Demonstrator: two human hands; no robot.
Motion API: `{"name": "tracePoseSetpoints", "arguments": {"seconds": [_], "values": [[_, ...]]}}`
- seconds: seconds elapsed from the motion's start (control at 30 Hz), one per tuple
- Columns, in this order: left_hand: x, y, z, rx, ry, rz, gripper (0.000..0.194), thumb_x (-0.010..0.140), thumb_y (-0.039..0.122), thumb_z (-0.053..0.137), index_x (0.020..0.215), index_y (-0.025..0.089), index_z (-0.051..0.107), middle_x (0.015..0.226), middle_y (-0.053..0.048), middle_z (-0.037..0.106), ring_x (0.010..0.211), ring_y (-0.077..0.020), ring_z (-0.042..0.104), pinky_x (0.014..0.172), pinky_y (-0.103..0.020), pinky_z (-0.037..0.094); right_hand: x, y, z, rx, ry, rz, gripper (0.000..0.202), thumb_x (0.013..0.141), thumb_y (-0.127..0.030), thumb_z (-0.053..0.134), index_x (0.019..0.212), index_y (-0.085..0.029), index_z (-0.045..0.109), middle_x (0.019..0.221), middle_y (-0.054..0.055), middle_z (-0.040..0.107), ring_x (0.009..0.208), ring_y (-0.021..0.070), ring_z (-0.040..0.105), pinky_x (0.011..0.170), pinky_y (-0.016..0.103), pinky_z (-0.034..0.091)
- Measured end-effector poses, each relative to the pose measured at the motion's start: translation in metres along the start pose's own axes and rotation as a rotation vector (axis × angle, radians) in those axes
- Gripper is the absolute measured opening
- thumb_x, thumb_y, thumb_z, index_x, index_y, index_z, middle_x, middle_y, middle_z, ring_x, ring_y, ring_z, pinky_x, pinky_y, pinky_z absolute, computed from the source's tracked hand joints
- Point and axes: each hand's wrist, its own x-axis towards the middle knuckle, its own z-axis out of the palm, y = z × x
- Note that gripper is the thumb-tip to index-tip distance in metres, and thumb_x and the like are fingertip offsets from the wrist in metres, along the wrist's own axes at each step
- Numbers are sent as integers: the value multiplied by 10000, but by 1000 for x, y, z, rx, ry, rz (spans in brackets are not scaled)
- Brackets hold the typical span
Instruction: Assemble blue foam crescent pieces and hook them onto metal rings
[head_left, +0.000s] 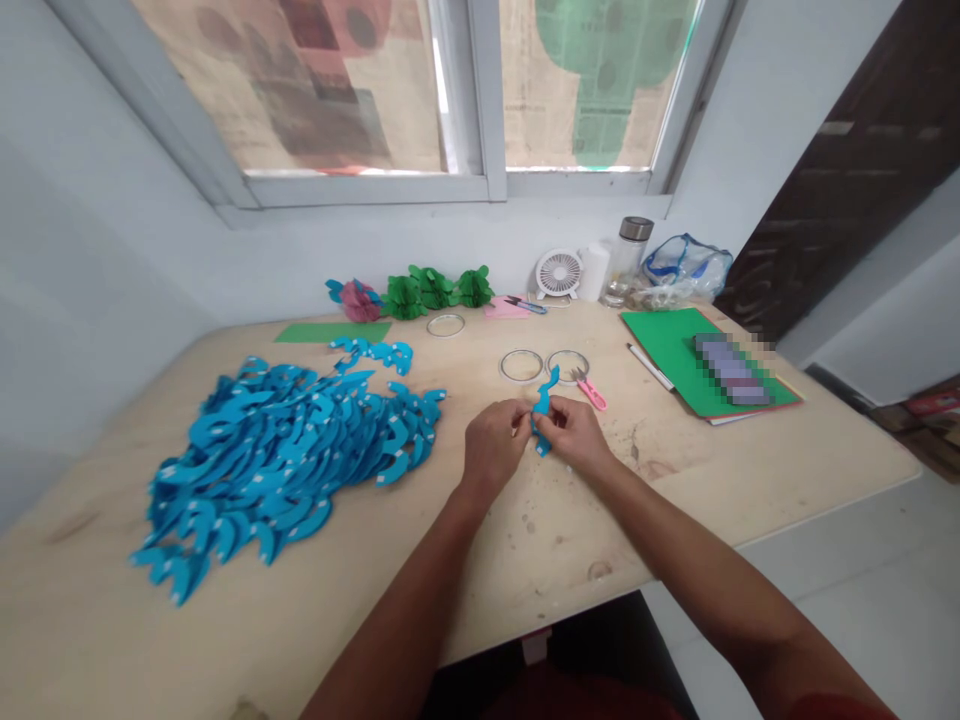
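Note:
A small curved blue piece (545, 398) is held upright between my two hands, over the middle of the table. My right hand (574, 430) is closed on it, thumb and fingers pinched at its lower part. My left hand (496, 440) is pinched at the piece's left side; whatever sits between its fingertips is too small to make out. To the left lies a large heap of similar blue curved pieces (277, 450) with small white patches. Just beyond my hands are two metal rings (521, 365) and pink-handled snips (591, 390).
Along the wall stand green paper decorations (431, 288), a pink one (360, 300), a small fan (559, 273) and a bottle (628, 262). A green folder (660, 350) with a blurred phone-like object lies right, beside a white pen (650, 367). A third ring (445, 325) lies farther back.

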Motion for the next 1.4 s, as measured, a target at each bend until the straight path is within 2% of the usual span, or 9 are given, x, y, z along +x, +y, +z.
{"name": "tracePoseSetpoints", "arguments": {"seconds": [0.27,0.5,0.7,0.97,1.17,1.4], "values": [[-2,-6,2,119,24,173,188,860,186,412,869,170,600,755,-68,631,808,-196,578,717,-286,419,0,-2,-2,-162,7,-45,157,707,-242,522,568,-177,487,506,-37,477,480,93,426,476,208,283],[0,-10,2,73,18,245,193,853,163,407,858,172,599,755,-68,626,831,-193,579,740,-287,433,-2,-3,-1,-198,26,-58,128,692,-213,509,572,-176,488,511,-35,483,489,95,441,485,208,287],[2,-10,2,-155,-21,84,140,794,163,481,798,187,618,784,-40,665,761,-163,602,709,-260,446,-1,-6,-3,-127,29,-20,103,673,-215,510,580,-174,490,504,-41,461,480,92,419,471,207,280],[5,-3,-2,-544,-28,-194,128,731,188,518,671,168,629,683,0,668,631,-119,585,600,-215,446,1,3,0,95,9,67,93,669,-241,534,617,-168,510,520,-49,451,472,80,389,454,195,295],[7,0,-4,-743,-38,-340,130,688,218,545,600,152,614,549,17,600,497,-92,512,513,-209,421,3,4,1,279,-18,137,120,671,-278,556,645,-161,546,539,-39,492,479,88,429,443,198,331],[6,5,-9,-942,-10,-446,152,681,248,537,656,136,636,523,12,582,477,-96,508,498,-224,434,5,-1,1,517,-63,185,120,660,-272,566,666,-152,570,561,-21,553,488,100,478,441,203,373]]}}
